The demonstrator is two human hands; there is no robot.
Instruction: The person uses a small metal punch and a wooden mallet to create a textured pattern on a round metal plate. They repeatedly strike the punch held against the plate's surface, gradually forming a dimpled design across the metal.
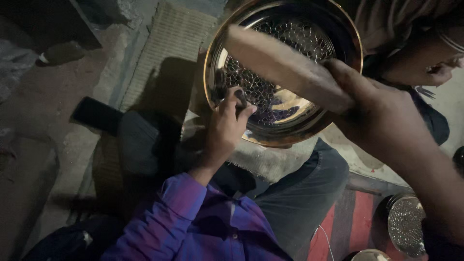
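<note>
Glossy engraved brass bowl; rough wooden mallet; woven mat.

Woven mat on floor — second engraved plate lower right, red cloth beneath.

No packages, labels, signs or screens visible anywhere, from twelve o'clock round to six.

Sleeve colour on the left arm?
Purple-blue sleeve, plain, with buttons showing lower down; seen in the head view.
</note>
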